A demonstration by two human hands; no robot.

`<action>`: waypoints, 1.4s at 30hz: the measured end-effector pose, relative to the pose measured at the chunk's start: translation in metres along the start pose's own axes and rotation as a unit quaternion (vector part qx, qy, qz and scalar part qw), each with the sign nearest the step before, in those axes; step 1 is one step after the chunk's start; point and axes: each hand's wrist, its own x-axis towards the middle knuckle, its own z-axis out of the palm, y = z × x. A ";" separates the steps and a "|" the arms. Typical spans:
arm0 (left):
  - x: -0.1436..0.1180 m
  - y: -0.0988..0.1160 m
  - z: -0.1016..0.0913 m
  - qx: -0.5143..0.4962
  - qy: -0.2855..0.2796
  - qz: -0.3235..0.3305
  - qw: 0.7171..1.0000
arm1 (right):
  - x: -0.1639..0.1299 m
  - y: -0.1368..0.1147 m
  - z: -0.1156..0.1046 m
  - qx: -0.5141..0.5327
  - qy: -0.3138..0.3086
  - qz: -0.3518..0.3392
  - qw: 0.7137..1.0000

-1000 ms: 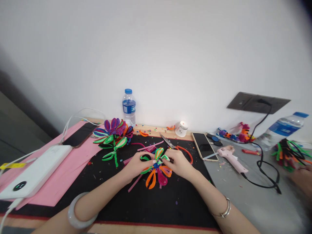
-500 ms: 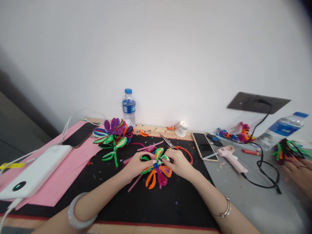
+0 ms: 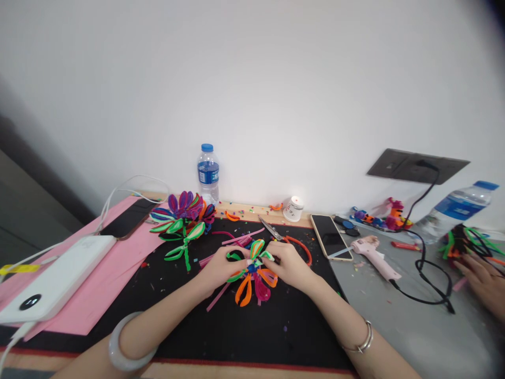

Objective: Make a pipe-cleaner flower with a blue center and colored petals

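Note:
A pipe-cleaner flower [image 3: 254, 279] with orange, pink and green looped petals lies on the black mat [image 3: 236, 326] in front of me. My left hand [image 3: 221, 268] pinches its left side near a green petal. My right hand [image 3: 289, 264] grips its right side, fingers closed on the petals at the centre. Loose pink pipe cleaners [image 3: 236, 239] lie just behind the flower. Orange-handled scissors [image 3: 286, 238] rest right behind my right hand.
A finished flower bunch [image 3: 182, 217] sits at the back left, a water bottle [image 3: 208, 173] behind it. A power bank [image 3: 55, 281] lies on pink paper [image 3: 106, 273]. Right: a phone [image 3: 331, 237], pink glue gun [image 3: 374, 257] with black cord, another person's hand [image 3: 482, 279] at pipe cleaners.
My hands and the flower have stayed almost still. At the far right, the other person's hand has moved further in and up toward the pile of pipe cleaners.

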 end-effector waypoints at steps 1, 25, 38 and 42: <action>0.000 0.000 0.000 0.000 -0.001 -0.002 1.000 | 0.000 0.000 0.000 0.000 -0.002 0.000 1.000; 0.000 0.000 0.000 0.000 0.006 -0.009 1.000 | 0.000 0.001 0.001 0.002 -0.001 -0.004 1.000; 0.001 -0.002 0.000 -0.011 -0.002 -0.005 1.000 | 0.000 0.000 0.000 0.006 -0.002 -0.001 1.000; 0.001 -0.001 0.000 -0.010 -0.004 -0.004 1.000 | 0.000 0.000 0.000 0.007 -0.002 0.001 1.000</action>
